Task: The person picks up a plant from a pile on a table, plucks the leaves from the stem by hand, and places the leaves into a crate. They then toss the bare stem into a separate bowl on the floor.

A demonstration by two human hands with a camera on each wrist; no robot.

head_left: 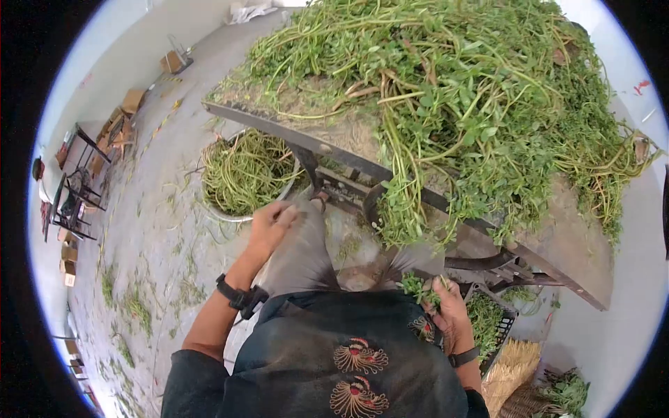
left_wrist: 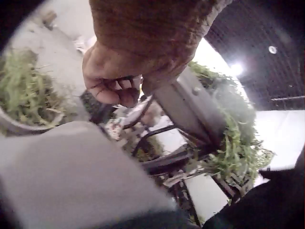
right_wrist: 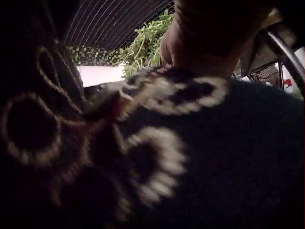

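Observation:
Over the left knee, close to the rim of the round basin (head_left: 240,174), is the left hand (head_left: 272,226), its fingers loosely curled with nothing visible in them; the left wrist view shows the same hand (left_wrist: 128,71) from behind. Beside the right thigh, the right hand (head_left: 449,310) grips a small bunch of leafy green sprigs (head_left: 420,287) between thumb and fingers. In the right wrist view only a dark part of that hand (right_wrist: 205,43) shows, and the dark embroidered shirt (right_wrist: 228,157) hides its fingers. A large heap of leafy stems (head_left: 481,104) covers much of the tabletop (head_left: 313,97).
The basin holds long bare stems. Under the table's right side stands a black crate (head_left: 503,327) of greens, near a straw bundle (head_left: 512,366). Loose greens (head_left: 136,310) litter the floor at left; chairs (head_left: 77,188) and cardboard boxes (head_left: 132,101) line the far left.

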